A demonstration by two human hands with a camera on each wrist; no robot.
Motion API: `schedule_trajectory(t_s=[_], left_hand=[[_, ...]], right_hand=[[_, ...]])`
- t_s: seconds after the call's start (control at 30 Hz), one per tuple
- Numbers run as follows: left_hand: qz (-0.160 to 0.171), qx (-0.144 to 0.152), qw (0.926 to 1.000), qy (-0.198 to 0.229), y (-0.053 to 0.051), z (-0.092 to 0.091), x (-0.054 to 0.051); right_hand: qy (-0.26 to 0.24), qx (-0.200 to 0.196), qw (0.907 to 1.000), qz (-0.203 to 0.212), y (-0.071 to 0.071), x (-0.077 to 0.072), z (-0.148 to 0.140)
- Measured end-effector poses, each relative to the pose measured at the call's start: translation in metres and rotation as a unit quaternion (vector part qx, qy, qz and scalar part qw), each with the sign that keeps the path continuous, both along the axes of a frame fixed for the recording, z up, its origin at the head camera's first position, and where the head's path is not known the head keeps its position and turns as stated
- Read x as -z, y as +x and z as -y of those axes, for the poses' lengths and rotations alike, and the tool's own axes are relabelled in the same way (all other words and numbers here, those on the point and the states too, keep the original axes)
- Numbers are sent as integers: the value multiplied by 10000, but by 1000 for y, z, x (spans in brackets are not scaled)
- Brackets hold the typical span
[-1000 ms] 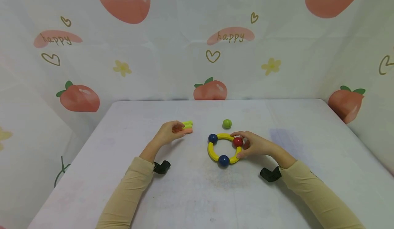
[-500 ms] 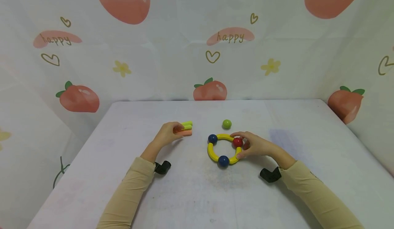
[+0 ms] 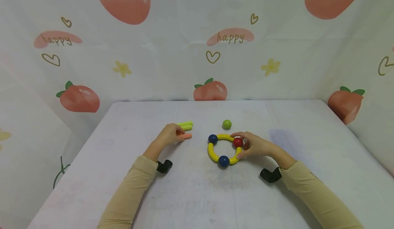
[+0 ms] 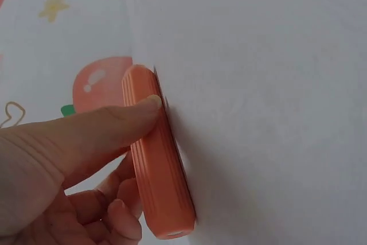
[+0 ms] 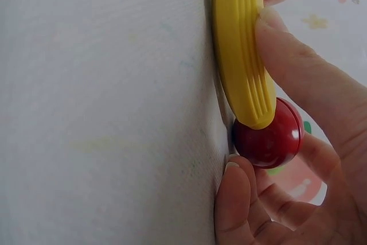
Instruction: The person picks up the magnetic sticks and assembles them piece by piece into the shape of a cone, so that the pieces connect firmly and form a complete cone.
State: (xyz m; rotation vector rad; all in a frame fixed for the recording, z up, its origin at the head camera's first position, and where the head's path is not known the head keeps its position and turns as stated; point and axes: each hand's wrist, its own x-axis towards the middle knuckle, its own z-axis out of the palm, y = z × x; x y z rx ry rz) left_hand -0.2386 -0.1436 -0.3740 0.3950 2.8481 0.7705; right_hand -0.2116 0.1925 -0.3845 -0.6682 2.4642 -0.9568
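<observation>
My left hand (image 3: 169,135) pinches a ridged orange rod (image 4: 163,182) between thumb and fingers, low over the white table. Two yellow-green rods (image 3: 186,128) lie side by side just beyond it, partly behind the hand. Right of these lies a ring of yellow curved rods (image 3: 212,152) joined by two blue balls (image 3: 223,161) and a red ball (image 3: 237,142). My right hand (image 3: 258,145) holds the ring's right side. Its thumb presses a yellow curved rod (image 5: 241,50), and its fingers curl round the red ball (image 5: 269,136).
A green ball (image 3: 227,124) sits behind the ring. The white table (image 3: 197,201) ends at the back against a printed cloth (image 3: 172,58). A black device (image 3: 164,166) is strapped at the left wrist, and another black device (image 3: 271,175) at the right.
My left hand has drawn the orange rod slightly toward me, opening a gap between it and the yellow-green rods. The right hand and the ring stay where they were.
</observation>
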Motion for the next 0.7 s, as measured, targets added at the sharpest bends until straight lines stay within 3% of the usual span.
schedule_trajectory(t_s=[0.13,0.4,0.7], left_hand=[[89,3,10000,-30,-1,-2,0],[251,-65,9973,682,-1,-4,-3],[346,17,9929,1137,0,-8,-4]], right_hand=[[4,-12,10000,-11,-1,0,0],[-38,-74,10000,-33,-1,1,-1],[18,-21,10000,-12,0,0,0]])
